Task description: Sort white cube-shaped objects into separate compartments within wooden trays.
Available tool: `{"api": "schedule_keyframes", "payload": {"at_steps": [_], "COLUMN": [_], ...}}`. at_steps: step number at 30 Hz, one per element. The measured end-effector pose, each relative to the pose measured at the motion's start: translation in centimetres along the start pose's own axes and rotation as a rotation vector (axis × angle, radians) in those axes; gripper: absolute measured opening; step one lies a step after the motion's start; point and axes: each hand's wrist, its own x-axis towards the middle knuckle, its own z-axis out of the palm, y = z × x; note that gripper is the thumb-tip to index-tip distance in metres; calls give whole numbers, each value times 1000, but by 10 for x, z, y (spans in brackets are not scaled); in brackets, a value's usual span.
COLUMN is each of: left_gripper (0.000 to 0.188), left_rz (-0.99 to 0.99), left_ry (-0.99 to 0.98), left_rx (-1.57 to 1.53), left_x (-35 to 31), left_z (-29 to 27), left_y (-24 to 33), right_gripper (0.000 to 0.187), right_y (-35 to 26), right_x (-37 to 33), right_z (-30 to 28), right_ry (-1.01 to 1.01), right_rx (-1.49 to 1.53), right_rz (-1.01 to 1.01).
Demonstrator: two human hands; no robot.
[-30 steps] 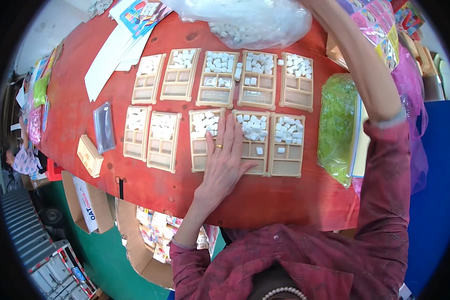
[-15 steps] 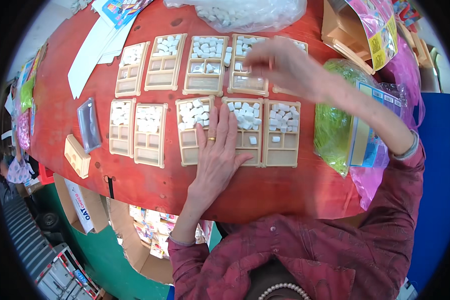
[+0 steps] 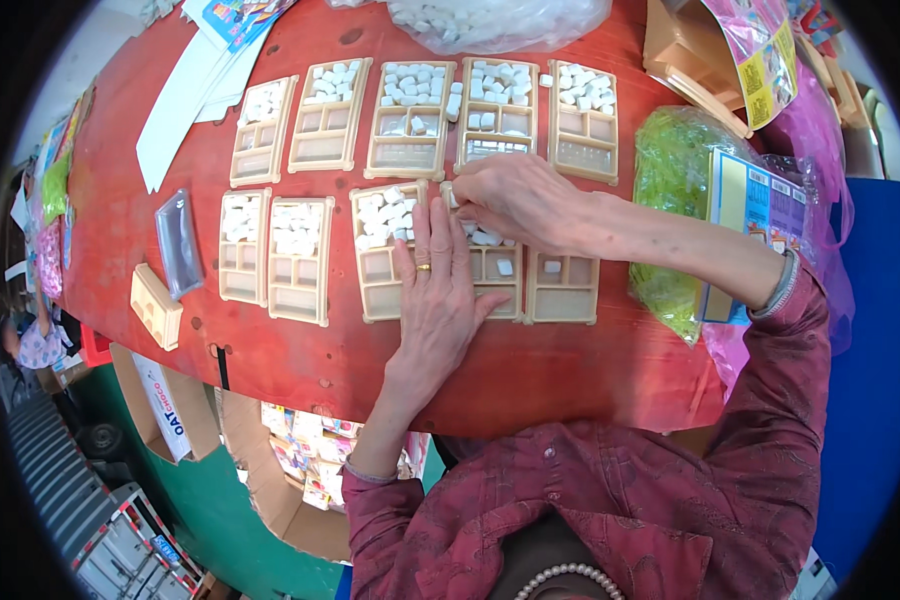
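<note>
Nearest, a maroon sleeve (image 3: pixel 390 512) is seen at the left, and below the edge of the red surface (image 3: pixel 300 365) an open cardboard carton (image 3: pixel 300 525) is filled with colourful packets (image 3: pixel 310 455). The left hand (image 3: pixel 435 320) is laid flat across the join of two beige compartment trays, its fingers stretched out and its thumb held apart, over the lower left of the right-hand one. Over the upper part of that tray (image 3: pixel 485 297) the right hand (image 3: pixel 525 205) is bent, its fingers gathered at the upper left corner; whether anything is gripped there cannot be told. White marshmallow-like pieces (image 3: pixel 385 215) are heaped in the upper compartments of the trays; one lies alone in a small middle compartment of the tray under the right hand. At the left, a beige tray (image 3: pixel 155 305) is rested on its side next to a clear plastic wallet (image 3: pixel 178 245). At the right, a bag of green shreds (image 3: pixel 670 220) is placed beside a printed card pack (image 3: pixel 755 205). Farther back, a row of five similarly filled trays (image 3: pixel 320 150) is set out, beyond which a clear plastic bag (image 3: pixel 530 25) of white pieces is seen at the upper edge.
</note>
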Motion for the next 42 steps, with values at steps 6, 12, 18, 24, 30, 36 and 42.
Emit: {"api": "schedule_keyframes", "payload": {"at_steps": [6, 12, 18, 24, 30, 36, 42], "left_gripper": [93, 92, 95, 89, 86, 79, 74], "left_rz": [24, 135, 81, 86, 171, 152, 196], "left_ry": [50, -10, -27, 57, -32, 66, 37], "left_rx": [-22, 66, 134, 28, 68, 10, 1], "left_x": [-1, 2, 5, 3, 2, 0, -1], "left_z": [-4, 1, 0, 0, 3, 0, 1], "left_y": [1, 4, 7, 4, 4, 1, 2], "right_gripper": [8, 9, 10, 9, 8, 7, 9], "right_y": [-5, -3, -1, -3, -1, -4, -7], "right_x": [0, -15, -25, -24, -23, -26, -34], "right_z": [-19, -20, -14, -17, -14, -31, -16], "right_ry": [65, 41, -10, -38, -52, 21, -108], "right_rx": [59, 73, 43, 59, 37, 127, 101], "right_rz": [105, 99, 75, 97, 119, 159, 151]}}
